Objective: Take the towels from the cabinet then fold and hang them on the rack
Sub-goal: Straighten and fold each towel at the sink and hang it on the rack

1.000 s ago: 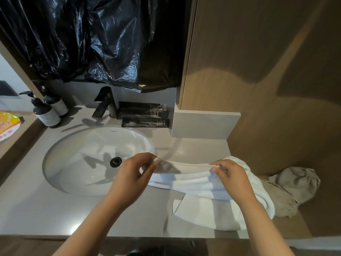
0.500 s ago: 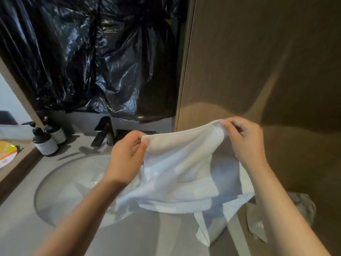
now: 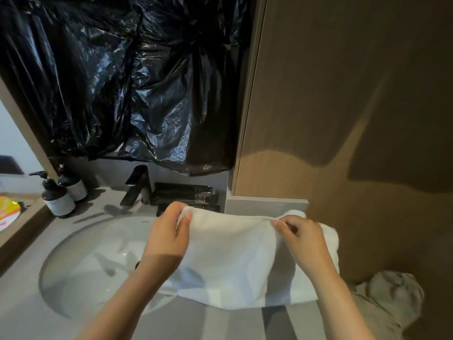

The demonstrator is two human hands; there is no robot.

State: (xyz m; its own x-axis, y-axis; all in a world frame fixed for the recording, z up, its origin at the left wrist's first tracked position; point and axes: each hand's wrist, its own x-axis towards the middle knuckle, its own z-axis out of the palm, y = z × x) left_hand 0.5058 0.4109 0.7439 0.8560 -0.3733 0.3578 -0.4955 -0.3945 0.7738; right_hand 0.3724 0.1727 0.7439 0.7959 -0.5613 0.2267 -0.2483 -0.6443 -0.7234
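Folding is under way: left hand [image 3: 169, 238] and right hand [image 3: 300, 238] each pinch the white towel's [image 3: 232, 261] top edge above the countertop [image 3: 22, 290]; hanging remains, rack unseen.

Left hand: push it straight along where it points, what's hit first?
Probably the black toiletry packs behind the sink, right of the faucet. The left hand, pinching the white towel, may be higher than them; depth is unclear.
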